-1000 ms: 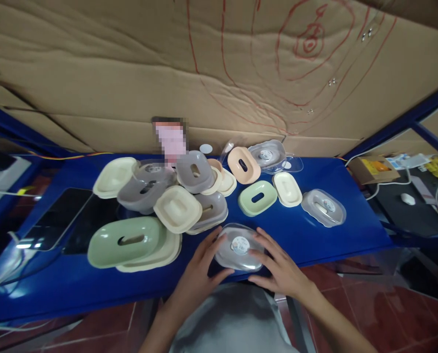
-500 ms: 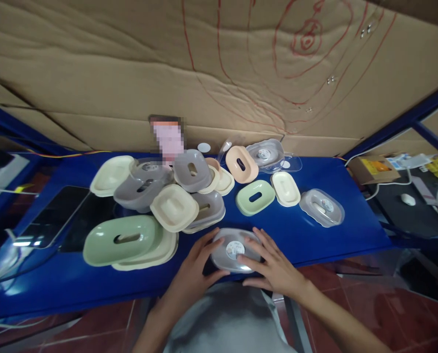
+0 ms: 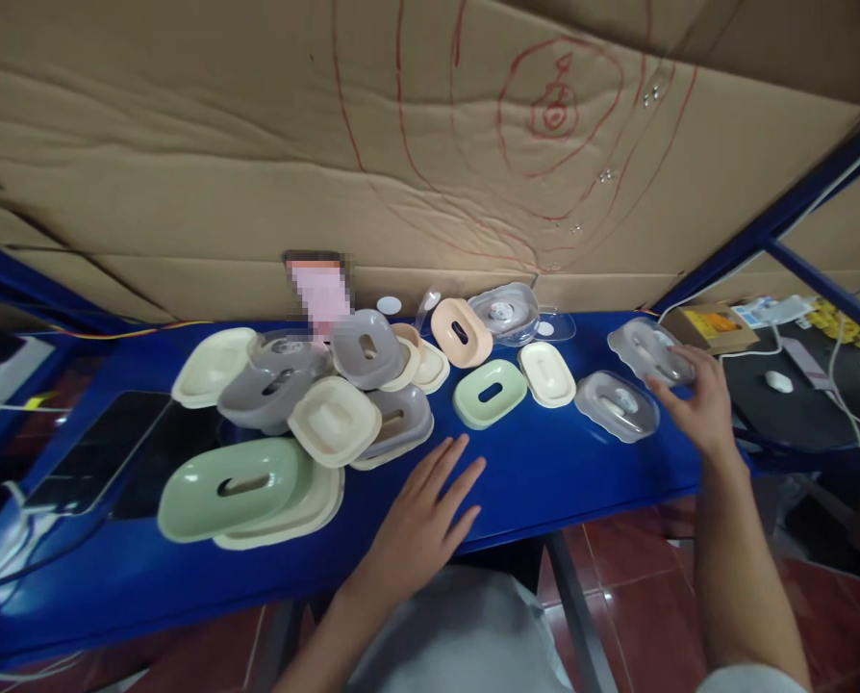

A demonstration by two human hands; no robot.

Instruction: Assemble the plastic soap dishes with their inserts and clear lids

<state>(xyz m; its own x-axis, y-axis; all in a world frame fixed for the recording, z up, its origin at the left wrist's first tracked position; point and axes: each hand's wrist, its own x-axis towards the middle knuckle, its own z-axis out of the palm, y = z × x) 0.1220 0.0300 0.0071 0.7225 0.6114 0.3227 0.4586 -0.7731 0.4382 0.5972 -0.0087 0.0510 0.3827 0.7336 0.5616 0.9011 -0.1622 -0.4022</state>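
My right hand (image 3: pixel 705 399) grips the near end of a grey plastic box with a clear lid (image 3: pixel 641 348) at the table's right side. Just in front of that box lies a similar grey box (image 3: pixel 610 409) with a round label. My left hand (image 3: pixel 430 510) holds nothing, its fingers spread low over the blue table (image 3: pixel 523 472). Beyond its fingertips is a small green slotted cover (image 3: pixel 498 397), beside a cream piece (image 3: pixel 547 375). To the left sit a large green slotted cover (image 3: pixel 195 486) and a cream square piece (image 3: pixel 336 420).
Several grey slotted covers (image 3: pixel 366 332) are piled at centre left. A peach slotted cover (image 3: pixel 448 318) and a clear-lidded box (image 3: pixel 513 313) stand at the back. A dark tablet (image 3: pixel 98 452) lies at left. Cardboard (image 3: pixel 220 144) walls the rear; a blue post (image 3: pixel 805 279) rises at right.
The grey lidded box that was between both hands at the front edge is now at the far right, in my right hand. My left hand has come away from it and opened.
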